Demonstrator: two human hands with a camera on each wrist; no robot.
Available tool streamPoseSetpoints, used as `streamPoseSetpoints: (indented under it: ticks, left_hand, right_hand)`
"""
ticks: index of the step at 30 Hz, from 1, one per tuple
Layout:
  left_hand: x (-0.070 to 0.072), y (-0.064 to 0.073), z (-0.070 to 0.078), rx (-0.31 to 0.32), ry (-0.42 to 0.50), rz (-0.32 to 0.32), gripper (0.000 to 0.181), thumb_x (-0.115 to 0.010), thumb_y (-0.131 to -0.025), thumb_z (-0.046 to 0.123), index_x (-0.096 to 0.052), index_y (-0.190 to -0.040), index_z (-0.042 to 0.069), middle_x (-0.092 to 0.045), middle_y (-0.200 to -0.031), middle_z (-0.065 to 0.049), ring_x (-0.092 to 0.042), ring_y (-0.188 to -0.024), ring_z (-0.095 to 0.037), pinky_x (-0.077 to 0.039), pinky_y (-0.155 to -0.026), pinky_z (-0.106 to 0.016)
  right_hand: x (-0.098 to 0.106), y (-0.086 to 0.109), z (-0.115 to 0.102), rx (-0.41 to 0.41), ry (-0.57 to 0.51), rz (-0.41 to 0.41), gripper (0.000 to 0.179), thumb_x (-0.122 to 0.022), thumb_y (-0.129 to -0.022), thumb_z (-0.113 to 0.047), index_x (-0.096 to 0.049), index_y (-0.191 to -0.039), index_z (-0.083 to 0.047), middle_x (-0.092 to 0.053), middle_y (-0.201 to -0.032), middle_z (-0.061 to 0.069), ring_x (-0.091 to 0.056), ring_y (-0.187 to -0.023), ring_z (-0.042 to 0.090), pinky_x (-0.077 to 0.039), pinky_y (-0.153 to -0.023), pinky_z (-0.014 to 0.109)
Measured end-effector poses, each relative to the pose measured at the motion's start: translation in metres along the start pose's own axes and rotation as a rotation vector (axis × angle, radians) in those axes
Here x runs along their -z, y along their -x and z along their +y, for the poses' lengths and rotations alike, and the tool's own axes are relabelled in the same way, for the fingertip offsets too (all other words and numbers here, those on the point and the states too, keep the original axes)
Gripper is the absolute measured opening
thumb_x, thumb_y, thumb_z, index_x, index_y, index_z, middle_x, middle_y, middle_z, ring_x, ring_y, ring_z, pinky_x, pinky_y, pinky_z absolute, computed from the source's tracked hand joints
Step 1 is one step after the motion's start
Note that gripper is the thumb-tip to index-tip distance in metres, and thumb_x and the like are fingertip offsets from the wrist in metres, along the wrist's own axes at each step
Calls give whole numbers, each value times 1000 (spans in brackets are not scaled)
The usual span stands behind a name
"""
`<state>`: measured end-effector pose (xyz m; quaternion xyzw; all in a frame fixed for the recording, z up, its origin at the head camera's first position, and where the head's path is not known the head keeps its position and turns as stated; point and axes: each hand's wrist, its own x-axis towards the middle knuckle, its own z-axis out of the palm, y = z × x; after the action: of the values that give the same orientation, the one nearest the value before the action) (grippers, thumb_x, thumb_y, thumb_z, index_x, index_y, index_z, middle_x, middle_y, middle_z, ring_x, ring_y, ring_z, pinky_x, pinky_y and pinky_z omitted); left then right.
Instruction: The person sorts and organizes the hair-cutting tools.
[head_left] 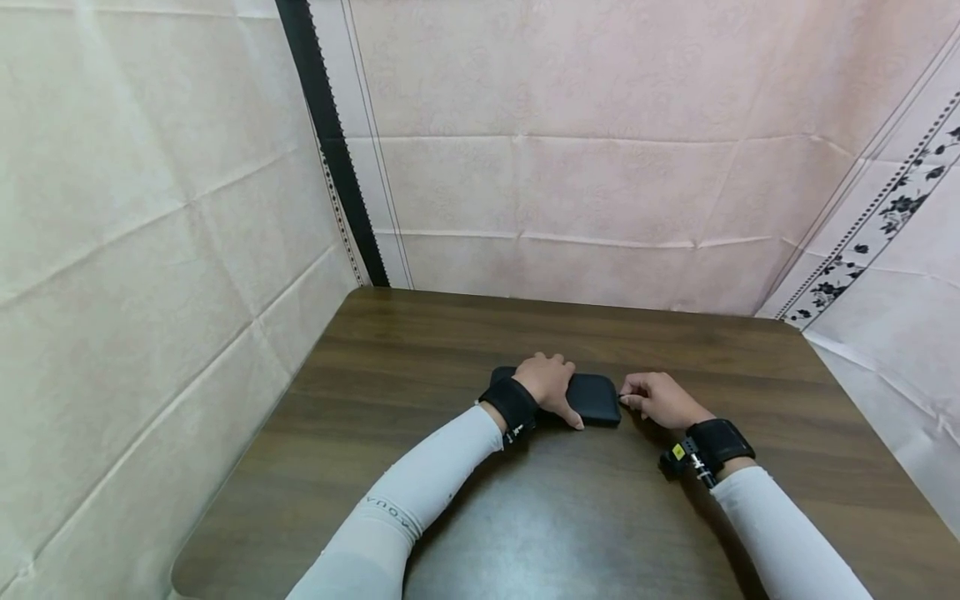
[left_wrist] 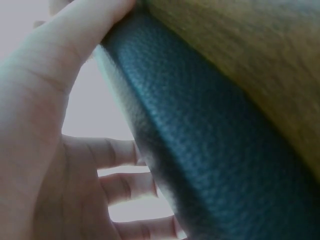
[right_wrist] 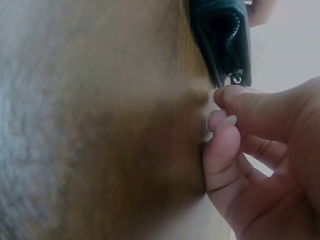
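Note:
A dark, pebbled-leather zip wallet (head_left: 596, 398) lies flat on the wooden table. My left hand (head_left: 546, 383) reaches across its middle and holds it, thumb by the near edge and fingertips at the far edge. Seen from the left wrist, the wallet's side (left_wrist: 185, 110) runs between thumb and fingers. At the wallet's right end, my right hand (head_left: 662, 400) pinches the zipper pull between thumb and index finger. In the right wrist view, the metal zipper slider (right_wrist: 236, 79) shows just above the thumb, with parted zipper teeth (right_wrist: 234, 31) beyond; the fingers hide most of the pull.
The brown wooden table (head_left: 420, 333) has a glossy reflection near its front. Pale creased cloth (head_left: 600, 183) hangs behind the table, and more hangs on the left and right. A black strip (head_left: 337, 150) runs down the back left corner.

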<state>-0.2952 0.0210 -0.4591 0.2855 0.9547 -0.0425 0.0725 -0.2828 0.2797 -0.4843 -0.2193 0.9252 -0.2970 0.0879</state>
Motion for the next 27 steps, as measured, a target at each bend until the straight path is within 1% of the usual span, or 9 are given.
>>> streamPoseSetpoints:
  ticks: [15,20,27]
  left_hand:
    - [-4,0,-1,-5,-3,2,105,-72,-74,83,-46,-156,23,-53,-152,-4,-55,-129,-30,-53,-102,-42]
    - [-4,0,-1,-8,-12,2,106,-71,-74,84,-45,-157,23,-53,-152,-4,-55,-129,-31,-54,-101,-43]
    - [-3,1,-2,-11,-15,3,107,-70,-74,84,-44,-158,23,-51,-154,-5,-54,-131,-32,-53,-104,-43]
  right_hand:
    - [-3,4,0,26,13,16,14,-63,-103,-7,-69,-91,-12,-62,-79,2,-58,-69,11,-55,-62,27]
    - [-4,4,0,25,17,14,13,-63,-103,-8,-69,-91,-13,-62,-79,2,-58,-69,11,-54,-61,27]
    - [-4,6,0,26,22,2,13,-63,-103,-9,-69,-91,-13,-61,-79,0,-58,-69,11,-55,-61,27]
